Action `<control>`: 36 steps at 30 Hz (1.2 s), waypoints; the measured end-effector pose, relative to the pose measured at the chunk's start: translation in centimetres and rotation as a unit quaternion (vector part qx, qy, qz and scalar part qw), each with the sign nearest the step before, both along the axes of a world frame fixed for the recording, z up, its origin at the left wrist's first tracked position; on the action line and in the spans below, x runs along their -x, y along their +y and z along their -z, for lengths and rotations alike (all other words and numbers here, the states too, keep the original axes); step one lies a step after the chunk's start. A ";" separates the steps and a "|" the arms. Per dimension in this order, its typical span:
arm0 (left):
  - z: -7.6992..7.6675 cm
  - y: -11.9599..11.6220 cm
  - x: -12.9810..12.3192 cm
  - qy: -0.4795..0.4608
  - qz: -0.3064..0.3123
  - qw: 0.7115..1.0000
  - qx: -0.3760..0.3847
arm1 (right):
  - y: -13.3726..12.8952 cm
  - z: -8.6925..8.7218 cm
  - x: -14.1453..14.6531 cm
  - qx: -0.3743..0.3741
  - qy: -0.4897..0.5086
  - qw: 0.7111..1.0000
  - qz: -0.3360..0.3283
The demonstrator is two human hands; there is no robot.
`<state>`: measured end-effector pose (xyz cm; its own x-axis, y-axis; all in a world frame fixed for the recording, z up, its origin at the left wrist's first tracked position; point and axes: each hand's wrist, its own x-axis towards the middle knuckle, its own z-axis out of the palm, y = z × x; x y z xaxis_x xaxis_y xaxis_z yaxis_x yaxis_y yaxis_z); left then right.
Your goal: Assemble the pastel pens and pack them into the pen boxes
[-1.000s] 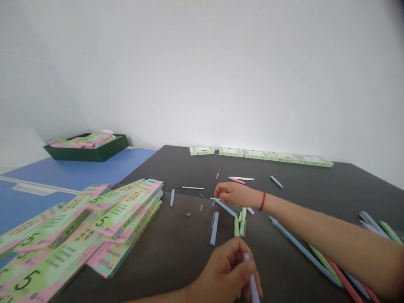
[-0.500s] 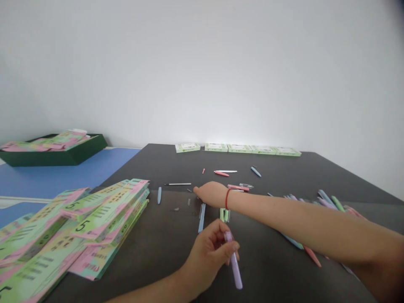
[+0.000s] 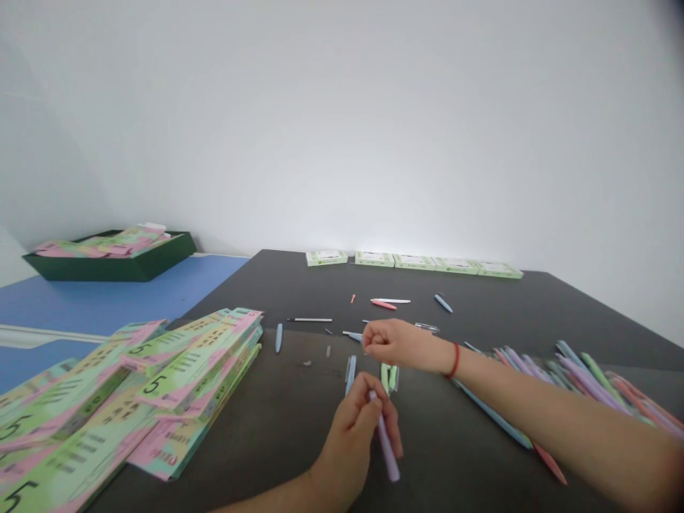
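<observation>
My left hand (image 3: pixel 358 427) is closed round a purple pen (image 3: pixel 387 445), whose lower end points down toward the near side. Farther out, my right hand (image 3: pixel 398 344) is closed over the table, with a blue pen part (image 3: pixel 353 335) sticking out at its fingertips. Between the two hands lie green pen pieces (image 3: pixel 390 376) and a blue pen (image 3: pixel 350 373), partly hidden by my left hand. To the left are a blue barrel (image 3: pixel 278 338) and a thin refill (image 3: pixel 313 320).
Printed boxes (image 3: pixel 187 363) are piled at the left. Behind them, a green tray (image 3: pixel 107 268) stands on a blue table (image 3: pixel 208 274). White-green boxes (image 3: pixel 374 259) line the back edge. Many coloured pens (image 3: pixel 588 377) lie at the right, partly beneath my right forearm.
My right hand has drawn back to the right, and a blue part now shows at its fingers. The purple pen has tilted slightly in my left hand. The view has shifted a little.
</observation>
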<state>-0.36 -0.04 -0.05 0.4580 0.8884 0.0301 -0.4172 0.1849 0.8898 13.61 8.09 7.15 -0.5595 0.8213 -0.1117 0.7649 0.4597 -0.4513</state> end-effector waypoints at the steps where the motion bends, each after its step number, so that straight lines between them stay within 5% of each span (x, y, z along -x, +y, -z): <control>1: 0.0 0.1 0.0 -0.016 -0.013 1.000 0.013 | -1.2 -0.2 -0.6 0.034 0.028 0.999 0.008; 3: -0.2 0.2 0.2 -0.037 -0.032 0.998 0.027 | -3.5 -0.2 -1.7 0.188 0.165 0.968 0.040; 6: -0.6 0.1 0.5 -0.030 -0.036 0.999 0.016 | -6.1 0.6 -2.6 0.400 0.379 0.830 0.085; 8: -0.8 0.0 0.6 -0.011 -0.013 1.000 0.003 | -7.2 1.4 -2.7 0.448 0.440 0.773 0.095; 12: -0.6 -0.1 0.6 0.041 0.028 0.999 -0.021 | -7.9 2.6 -2.5 0.472 0.483 0.732 0.095; 16: -0.4 0.0 0.5 0.057 0.025 0.998 -0.015 | -8.2 2.9 -2.4 0.446 0.504 0.729 0.127; 24: -1.0 -0.2 0.6 0.045 -0.006 0.998 0.034 | -9.5 2.4 -2.0 0.348 0.502 0.769 0.189; 31: -0.7 0.2 0.6 0.066 -0.031 0.997 0.037 | -9.8 3.0 -1.0 0.299 0.439 0.830 0.170; 36: -1.0 0.3 0.8 0.064 -0.038 0.996 0.038 | -9.2 2.7 -1.4 0.280 0.467 0.820 0.174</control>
